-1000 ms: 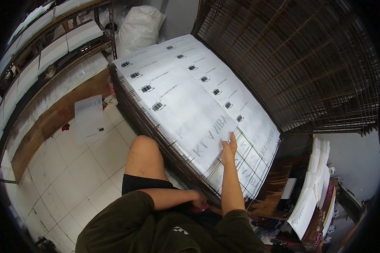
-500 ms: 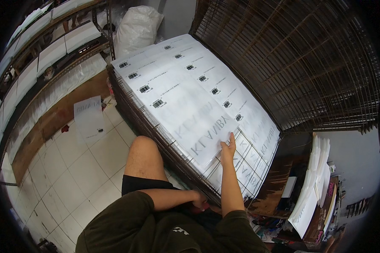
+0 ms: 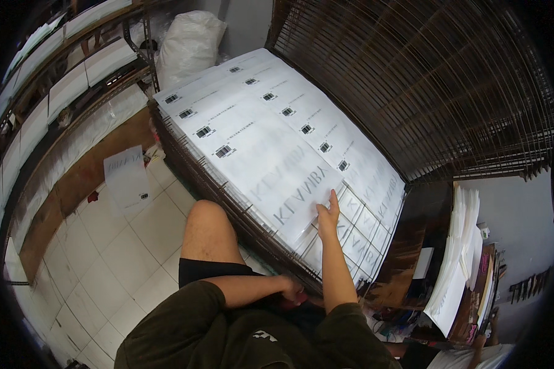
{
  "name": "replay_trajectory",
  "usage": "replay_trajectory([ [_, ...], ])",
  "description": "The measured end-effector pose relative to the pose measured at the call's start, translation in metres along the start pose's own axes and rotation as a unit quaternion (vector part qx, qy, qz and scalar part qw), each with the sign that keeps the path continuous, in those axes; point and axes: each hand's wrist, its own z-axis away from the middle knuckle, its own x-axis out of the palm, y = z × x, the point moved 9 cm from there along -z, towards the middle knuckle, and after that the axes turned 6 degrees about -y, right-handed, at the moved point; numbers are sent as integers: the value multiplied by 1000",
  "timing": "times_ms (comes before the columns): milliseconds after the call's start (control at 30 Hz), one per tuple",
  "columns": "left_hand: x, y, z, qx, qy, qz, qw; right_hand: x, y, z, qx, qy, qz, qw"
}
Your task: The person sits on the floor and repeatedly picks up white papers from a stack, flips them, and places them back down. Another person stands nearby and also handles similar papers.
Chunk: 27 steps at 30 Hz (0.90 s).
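Observation:
A wire drying rack (image 3: 188, 150) holds rows of translucent white printed sheets with dark lettering and small black marks. My right hand (image 3: 329, 218) rests at the lower edge of the nearest sheet (image 3: 271, 175), index finger stretched forward and thumb apart from it. Just beyond that edge, bare wires cross over more sheets lying below. Close to my body, by the rack's near corner, my left hand (image 3: 293, 289) is curled next to something dark red (image 3: 293, 301). Its fingers are mostly hidden, and I cannot make out what they hold.
Raised wire trays (image 3: 425, 92) lean up at the far right. Shelves of white stacks (image 3: 68, 92) stand at left, above a loose printed sheet (image 3: 127, 178) by the tiled floor. A white sack (image 3: 191, 46) sits behind. Paper (image 3: 455, 264) and another person (image 3: 474, 353) are at right.
The view has shifted slightly, so the rack sits a little further left. Another person's arm and clothing have come in at the lower right. My right hand stays at the sheet's edge.

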Motion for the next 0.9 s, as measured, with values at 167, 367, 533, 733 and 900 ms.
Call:
replay_trajectory([
  [167,4,-6,-11,8,7,0,1000,-1,4,-2,8,-8,-6,1000],
  [367,4,-6,-14,39,22,26,999,-33,-8,9,-89,81,136,983],
  [533,4,-8,-10,-5,-13,17,1000,-74,-33,67,-118,135,263,948],
  [733,9,-17,-18,32,57,17,998,-129,-48,155,-176,183,405,878],
  [900,0,-5,-1,8,29,30,999,-135,-39,201,-171,191,506,823],
])
